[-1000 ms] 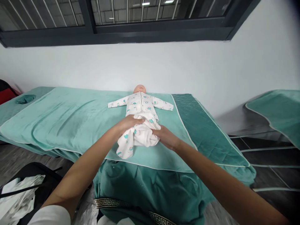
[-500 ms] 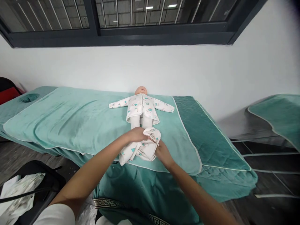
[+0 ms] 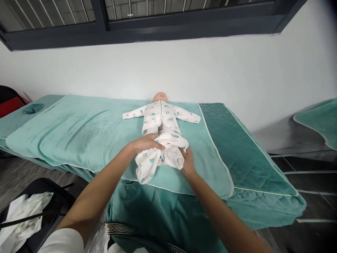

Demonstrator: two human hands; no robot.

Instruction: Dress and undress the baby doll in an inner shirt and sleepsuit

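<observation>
A baby doll (image 3: 160, 96) lies on its back on the bed, head toward the wall, arms spread. It wears a white printed jacket (image 3: 152, 116) with long sleeves. Bunched over its lower legs are white printed baby pants (image 3: 172, 154), patterned like the jacket. My left hand (image 3: 149, 142) is closed on the left side of the bunched cloth, thumb on top. At the right side, my right hand (image 3: 187, 161) grips the same pants, its fingers partly behind the fabric. The doll's feet are hidden by the cloth.
A light green towel sheet (image 3: 79, 133) covers much of the green massage bed (image 3: 250, 154), which stands against the white wall under a barred window. At lower left, a black chair (image 3: 60, 200) holds crumpled pale cloths (image 3: 31, 214). Another green-covered surface (image 3: 321, 119) is at right.
Both hands have moved up the doll's legs with the pants, which now cover more of the legs. The right hand has shifted slightly outward. The camera view has tilted a little.
</observation>
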